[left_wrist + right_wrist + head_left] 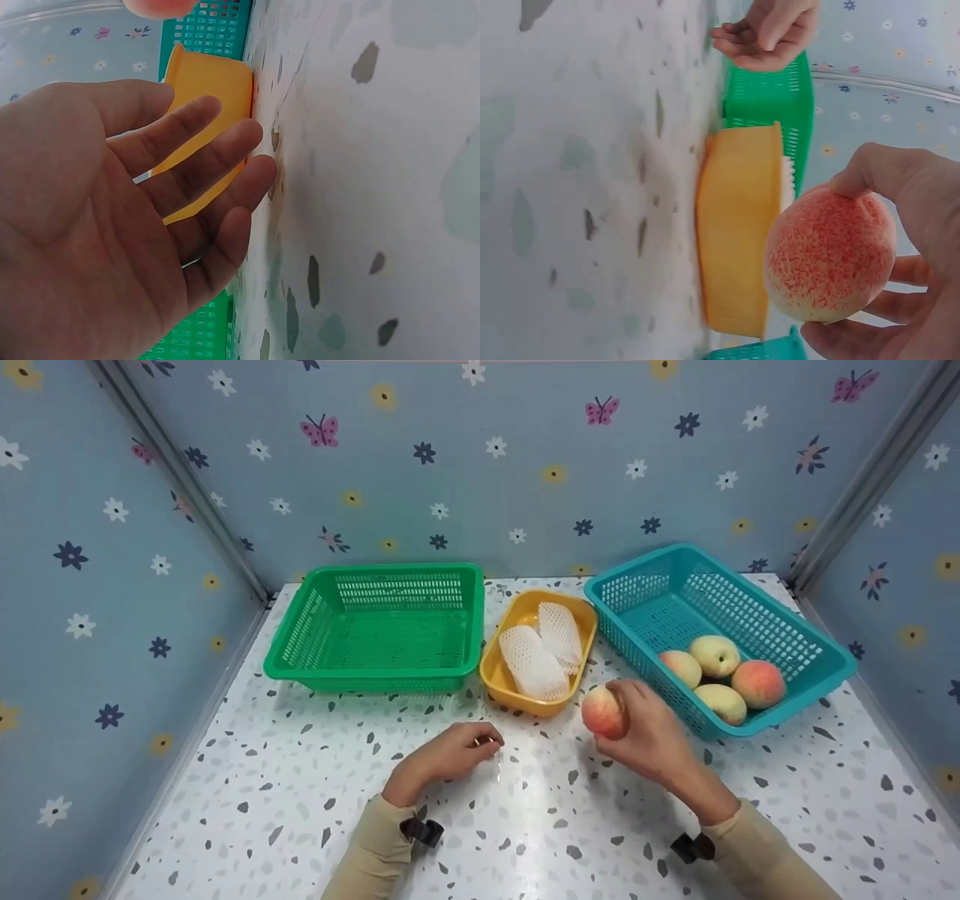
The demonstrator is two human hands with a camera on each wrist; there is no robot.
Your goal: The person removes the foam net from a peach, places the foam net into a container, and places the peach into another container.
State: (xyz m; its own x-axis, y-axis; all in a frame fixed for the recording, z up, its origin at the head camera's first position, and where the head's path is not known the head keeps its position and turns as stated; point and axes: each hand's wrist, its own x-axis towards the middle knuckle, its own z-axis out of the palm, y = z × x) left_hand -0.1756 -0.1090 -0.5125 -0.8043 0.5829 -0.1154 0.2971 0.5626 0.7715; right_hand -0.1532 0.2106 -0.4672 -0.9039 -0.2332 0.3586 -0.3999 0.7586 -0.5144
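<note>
My right hand (651, 735) grips a red and yellow peach (604, 712) above the table, just in front of the blue basket; in the right wrist view the thumb and fingers wrap the peach (830, 253). My left hand (452, 754) is low over the table in front of the yellow bin, its fingers loosely curled with nothing in them, as the left wrist view shows the palm (112, 202). Inside the yellow bin (491, 679) lie white foam net sleeves (534, 661). Several peaches (715, 655) sit together in the near end of the blue basket (637, 649).
A green basket (375, 673) with nothing in it stands left of the yellow bin. Speckled white table (300, 795) extends in front of the containers. Flower-patterned panels (465, 457) rise at the back and both sides.
</note>
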